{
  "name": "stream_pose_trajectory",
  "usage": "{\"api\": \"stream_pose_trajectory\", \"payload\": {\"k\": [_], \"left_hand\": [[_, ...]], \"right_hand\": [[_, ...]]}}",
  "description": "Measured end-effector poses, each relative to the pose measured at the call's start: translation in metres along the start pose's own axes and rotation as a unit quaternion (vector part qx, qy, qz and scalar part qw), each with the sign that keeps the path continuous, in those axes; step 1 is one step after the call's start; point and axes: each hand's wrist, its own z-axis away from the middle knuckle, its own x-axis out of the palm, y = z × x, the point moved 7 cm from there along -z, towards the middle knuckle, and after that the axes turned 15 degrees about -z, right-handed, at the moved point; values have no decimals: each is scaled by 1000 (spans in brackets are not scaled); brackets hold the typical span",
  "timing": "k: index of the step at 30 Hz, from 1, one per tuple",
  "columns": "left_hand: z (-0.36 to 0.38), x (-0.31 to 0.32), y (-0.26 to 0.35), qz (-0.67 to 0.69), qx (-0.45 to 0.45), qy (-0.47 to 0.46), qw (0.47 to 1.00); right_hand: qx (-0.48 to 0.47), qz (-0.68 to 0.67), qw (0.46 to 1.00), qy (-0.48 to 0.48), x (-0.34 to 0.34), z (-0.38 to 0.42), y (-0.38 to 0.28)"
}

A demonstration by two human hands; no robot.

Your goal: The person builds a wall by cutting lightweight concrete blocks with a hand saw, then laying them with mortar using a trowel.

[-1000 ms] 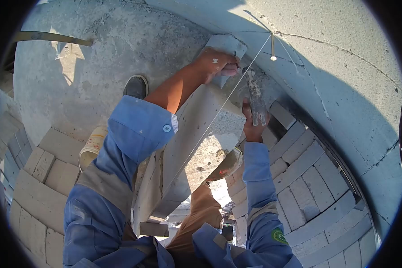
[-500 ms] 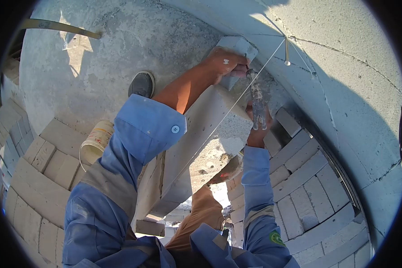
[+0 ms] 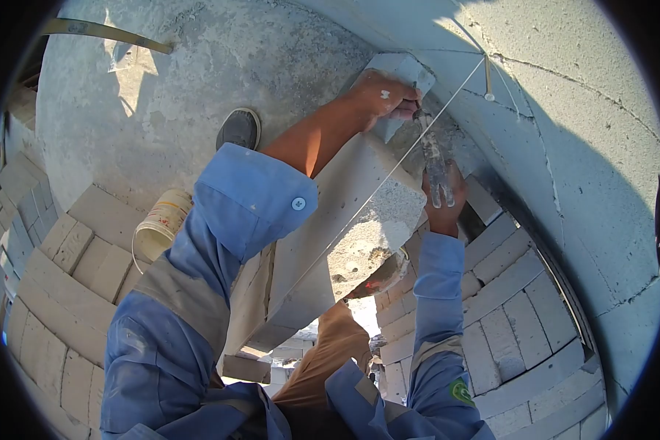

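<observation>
My left hand (image 3: 385, 97) is closed at the end of a mortar-caked metal tool (image 3: 436, 165), beside a small pale block (image 3: 402, 67) standing against the wall. The tool slants down from those fingers and ends in several blunt prongs. Behind the prongs is my right hand (image 3: 451, 202); its fingers are mostly hidden by the tool, so its grip does not show. A taut white string (image 3: 378, 189) crosses in front of the tool and over a large pale block (image 3: 330, 191) between my arms, whose near end is broken and rough.
A mortar-streaked bucket (image 3: 161, 224) stands at left by a shoe (image 3: 239, 128). Stacked blocks (image 3: 59, 286) fill the lower left, with more block courses (image 3: 506, 323) at lower right. A nail (image 3: 489, 81) projects from the wall (image 3: 565, 147). A curved hose-like strip (image 3: 110, 34) crosses upper left.
Both hands and the tool appear slightly farther right in view, along with the surroundings. My right hand has shifted a little to the right relative to the large block, showing more beside the tool.
</observation>
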Motion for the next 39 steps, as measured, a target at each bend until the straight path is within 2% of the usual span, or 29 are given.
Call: {"api": "stream_pose_trajectory", "payload": {"k": [1, 3, 4, 5, 7, 8, 11, 15, 17, 18, 20, 21, 24, 26, 28, 31, 33, 35, 36, 37, 38, 39], "left_hand": [[-3, 1, 1, -10, 4, 2, 1000], [-4, -1, 6, -11, 12, -3, 1000], [-1, 0, 2, -8, 8, -9, 1000], [-1, -1, 0, -8, 5, -7, 1000], [0, -1, 3, -26, 8, -4, 1000], [1, 1, 0, -25, 7, -6, 1000], [0, -3, 5, -38, 17, 5, 999], [-1, -4, 2, -24, 26, 3, 999], [0, 1, 2, -21, 36, 4, 999], [0, 1, 3, -30, 43, -5, 999], [6, -5, 2, -37, 42, -10, 998], [12, -13, 5, -66, 68, 15, 995], [47, -50, 7, -92, 123, 91, 984], [84, -81, -6, -111, 117, 159, 974], [139, -91, -14, -217, 37, 221, 950], [208, -59, -24, -161, 18, 136, 977], [247, -37, -34, -143, 18, 121, 982], [269, -13, -21, -344, 163, 147, 913], [263, -9, -27, -347, 165, 149, 911], [258, -3, -35, -403, 169, 158, 886], [256, 3, -44, -457, 169, 162, 858], [255, 7, -52, -458, 171, 153, 859]], "right_hand": [[-1, 3, 1000, 2, -5, 1, 0], [-71, -2, 997, -10, -2, 1, -7], [-67, -32, 996, 46, -2, 5, -2], [-64, -34, 996, 45, -2, 6, 7], [9, -3, 1000, -22, -2, 3, 33], [-53, 35, 996, -63, 1, -11, -1], [-68, 50, 996, -7, -5, -9, -13], [-101, 14, 995, -13, -13, -10, -17], [-76, 115, 986, -93, -10, -18, -18], [-80, 115, 986, -91, -12, -17, -11], [-155, 64, 985, -37, -20, -5, -8], [-152, 61, 986, -39, -23, -4, -8], [-193, 24, 980, -51, -29, -15, -21], [-171, 54, 981, -80, -31, -24, -27], [-147, 86, 979, -113, -33, -26, -30], [-173, 59, 978, -97, -42, -28, -47], [-262, 44, 959, -99, -44, -28, -77], [-246, 12, 964, -99, -39, -31, -67], [-222, -16, 969, -105, -37, -32, -61], [-222, -17, 969, -104, -34, -37, -55], [-187, 93, 970, -121, -24, -46, -42], [-146, 205, 959, -132, -20, -48, -33]]}}
